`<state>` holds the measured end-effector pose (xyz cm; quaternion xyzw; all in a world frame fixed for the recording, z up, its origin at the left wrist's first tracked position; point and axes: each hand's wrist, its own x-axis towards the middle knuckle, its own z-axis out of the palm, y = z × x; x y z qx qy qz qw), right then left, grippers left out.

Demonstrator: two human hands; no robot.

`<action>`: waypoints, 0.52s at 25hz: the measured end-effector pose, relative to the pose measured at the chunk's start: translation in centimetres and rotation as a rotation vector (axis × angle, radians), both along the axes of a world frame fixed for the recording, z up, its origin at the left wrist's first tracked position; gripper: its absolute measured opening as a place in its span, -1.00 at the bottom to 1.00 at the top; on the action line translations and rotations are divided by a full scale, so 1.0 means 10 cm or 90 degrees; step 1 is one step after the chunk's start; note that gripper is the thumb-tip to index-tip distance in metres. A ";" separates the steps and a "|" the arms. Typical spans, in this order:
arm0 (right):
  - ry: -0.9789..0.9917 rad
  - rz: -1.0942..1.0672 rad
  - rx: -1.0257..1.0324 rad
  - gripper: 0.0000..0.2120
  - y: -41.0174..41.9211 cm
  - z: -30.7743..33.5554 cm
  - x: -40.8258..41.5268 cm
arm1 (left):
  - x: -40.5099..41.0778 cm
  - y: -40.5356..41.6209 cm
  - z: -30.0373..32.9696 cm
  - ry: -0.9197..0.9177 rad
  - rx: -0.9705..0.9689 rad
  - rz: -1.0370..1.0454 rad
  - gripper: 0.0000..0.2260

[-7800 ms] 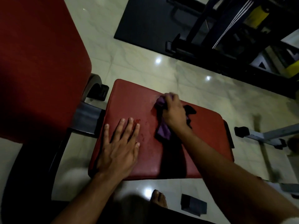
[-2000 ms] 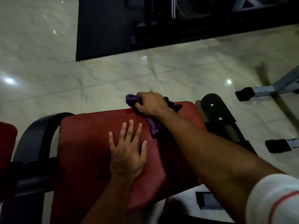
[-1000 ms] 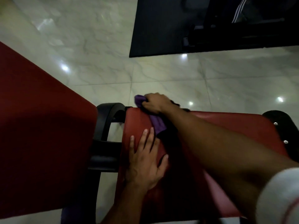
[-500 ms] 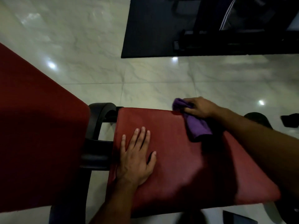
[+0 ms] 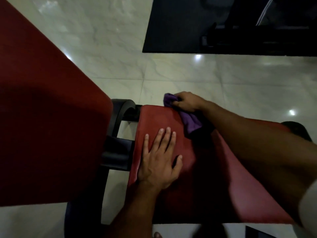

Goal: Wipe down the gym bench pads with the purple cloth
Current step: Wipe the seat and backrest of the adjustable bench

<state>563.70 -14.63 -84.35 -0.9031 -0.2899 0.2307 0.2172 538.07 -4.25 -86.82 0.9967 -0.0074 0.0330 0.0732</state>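
My right hand (image 5: 186,102) grips the cloth (image 5: 189,120) at the seat pad's (image 5: 223,194) far edge, fingers curled round it; my left hand (image 5: 158,163) lies flat, fingers spread.

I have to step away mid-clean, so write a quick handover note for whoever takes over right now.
Right hand grips the purple cloth at the far edge of the seat pad.
Left hand lies flat, fingers straight, on the seat pad near its left end.
Done: cannot be judged; no visible wet or clean marks.
Left: finish the seat pad, then likely the large back pad on the left.
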 end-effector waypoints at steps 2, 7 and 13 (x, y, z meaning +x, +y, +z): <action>0.003 0.061 0.037 -0.87 0.62 0.01 -0.01 | 0.01 0.02 -0.05 -0.005 0.022 -0.013 -0.37; -0.044 0.173 0.079 -0.86 1.20 0.10 -0.19 | 0.03 0.02 -0.08 -0.003 0.009 0.001 -0.43; -0.132 0.060 0.192 -0.63 0.45 0.08 -0.56 | 0.02 0.01 0.08 0.032 -0.037 -0.007 -0.43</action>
